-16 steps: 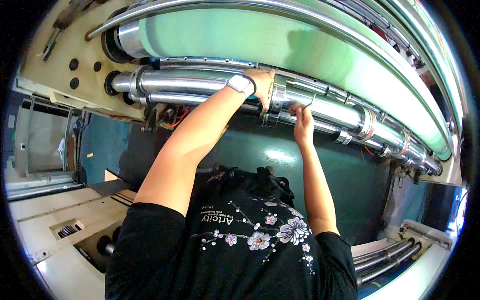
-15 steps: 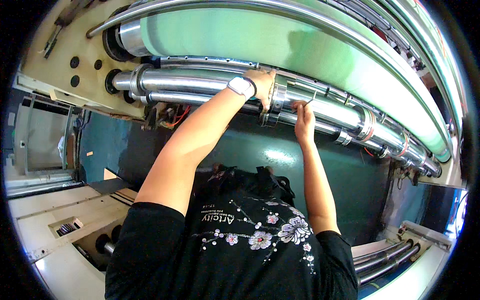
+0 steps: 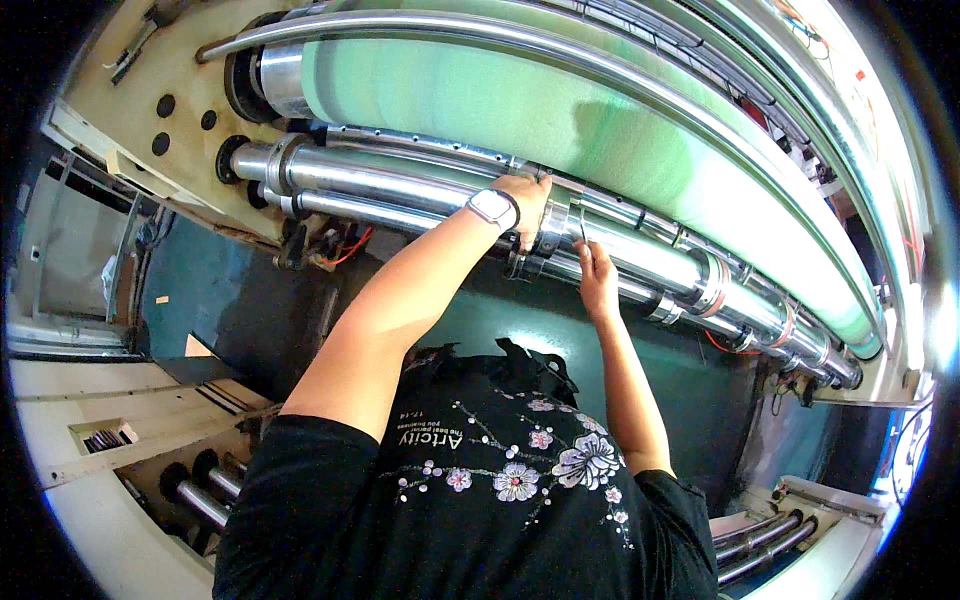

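My left hand [image 3: 525,208], with a watch [image 3: 491,207] on its wrist, grips a metal collar [image 3: 553,228] on a shiny steel shaft [image 3: 380,178]. Its thumb reaches down the near side of the collar, and the fingers lie over the top. Just to the right, my right hand [image 3: 599,282] is closed around a thin metal rod like a hex key [image 3: 583,226]. That rod points up from the fingers, close to the collar's right side; whether its tip touches anything is too small to tell.
Behind the shaft runs a wide green roller [image 3: 450,95] with a steel bar [image 3: 400,20] above it. More collars [image 3: 712,280] sit along the shaft to the right. A cream machine frame [image 3: 130,125] stands at the left. Red cables [image 3: 352,246] hang below.
My right hand has moved left toward the collar, and the rod now stands more upright beside it. My left hand keeps its hold. The whole view has shifted slightly.
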Demonstrator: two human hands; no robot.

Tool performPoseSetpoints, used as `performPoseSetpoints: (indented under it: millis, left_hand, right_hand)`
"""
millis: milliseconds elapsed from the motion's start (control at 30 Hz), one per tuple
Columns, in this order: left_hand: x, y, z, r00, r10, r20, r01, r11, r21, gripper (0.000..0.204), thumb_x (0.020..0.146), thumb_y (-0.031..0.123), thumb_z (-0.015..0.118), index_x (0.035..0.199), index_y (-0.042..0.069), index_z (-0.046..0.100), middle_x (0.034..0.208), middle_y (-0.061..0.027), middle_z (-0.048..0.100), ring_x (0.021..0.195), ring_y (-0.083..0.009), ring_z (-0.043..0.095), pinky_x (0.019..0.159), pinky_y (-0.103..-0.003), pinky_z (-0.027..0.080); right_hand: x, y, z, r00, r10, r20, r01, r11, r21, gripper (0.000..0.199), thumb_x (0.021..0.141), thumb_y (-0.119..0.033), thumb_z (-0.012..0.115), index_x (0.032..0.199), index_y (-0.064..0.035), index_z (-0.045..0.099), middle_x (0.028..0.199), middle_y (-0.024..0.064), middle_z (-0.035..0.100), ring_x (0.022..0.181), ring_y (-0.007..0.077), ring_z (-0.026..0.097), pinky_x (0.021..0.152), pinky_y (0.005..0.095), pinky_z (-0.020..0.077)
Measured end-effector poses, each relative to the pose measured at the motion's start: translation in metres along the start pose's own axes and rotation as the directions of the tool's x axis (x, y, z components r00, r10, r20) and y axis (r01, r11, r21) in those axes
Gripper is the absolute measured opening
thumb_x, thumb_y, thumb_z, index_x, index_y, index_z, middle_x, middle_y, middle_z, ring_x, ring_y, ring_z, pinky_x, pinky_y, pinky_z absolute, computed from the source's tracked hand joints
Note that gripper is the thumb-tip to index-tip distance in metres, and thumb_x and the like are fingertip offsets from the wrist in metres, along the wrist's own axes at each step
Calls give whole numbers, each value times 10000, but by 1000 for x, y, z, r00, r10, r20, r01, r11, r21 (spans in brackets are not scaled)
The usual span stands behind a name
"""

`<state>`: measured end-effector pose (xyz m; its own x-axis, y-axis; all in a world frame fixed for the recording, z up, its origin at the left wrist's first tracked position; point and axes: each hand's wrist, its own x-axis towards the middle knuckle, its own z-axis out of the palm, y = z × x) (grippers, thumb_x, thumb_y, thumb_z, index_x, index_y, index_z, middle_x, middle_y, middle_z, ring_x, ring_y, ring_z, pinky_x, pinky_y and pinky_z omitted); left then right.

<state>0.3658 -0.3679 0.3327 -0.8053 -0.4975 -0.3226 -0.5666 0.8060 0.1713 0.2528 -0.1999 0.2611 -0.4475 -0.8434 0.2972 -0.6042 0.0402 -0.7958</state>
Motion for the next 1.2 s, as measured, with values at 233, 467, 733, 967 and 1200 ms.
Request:
performPoseSetpoints:
  millis: [233, 467, 733, 967, 1200]
  left_hand:
    - [-8, 2, 16, 994, 0, -105, -5, 999, -42, 1107, 433, 276, 828, 1298, -25, 205, 1110, -232, 483, 979, -323, 539, 808, -370, 457]
    - [-8, 2, 12, 996, 15, -89, -19, 999, -42, 1085, 430, 280, 829, 1277, -32, 227, 1099, -229, 492, 965, -323, 547, 799, -369, 463]
    - [10, -4, 0, 998, 56, 3, -56, 998, -20, 999, 384, 316, 838, 1185, -33, 354, 1056, -198, 550, 955, -316, 556, 795, -371, 465]
    - [-5, -2, 10, 995, 15, -99, -21, 998, -65, 994, 433, 286, 817, 1226, -39, 313, 1076, -199, 518, 951, -311, 553, 799, -369, 461]
    - [-3, 1, 7, 996, 58, -62, -60, 998, -33, 967, 442, 295, 815, 1208, -45, 331, 1059, -204, 527, 935, -315, 561, 786, -379, 471]
  right_hand:
    - [-26, 9, 2, 989, 131, 65, -131, 991, -14, 187, 879, -183, 473, 964, -29, 539, 694, 168, 534, 615, 276, 519, 598, 322, 418]
    - [-10, 4, 0, 999, 34, 20, -32, 996, -83, 163, 860, -184, 508, 943, -43, 506, 695, 163, 523, 596, 292, 511, 582, 350, 424]
    - [59, -17, 33, 995, -88, 35, 93, 840, -535, 321, 854, -299, 470, 1131, -139, 488, 870, 145, 610, 734, 319, 604, 595, 390, 482]
    - [58, -10, 39, 989, -150, -6, 128, 863, -488, 265, 858, -251, 465, 1090, -143, 531, 857, 132, 615, 720, 304, 605, 603, 384, 482]
    - [56, -5, 40, 973, -226, -38, 178, 850, -496, 240, 852, -227, 473, 1061, -129, 540, 796, 123, 612, 681, 298, 601, 573, 385, 476]
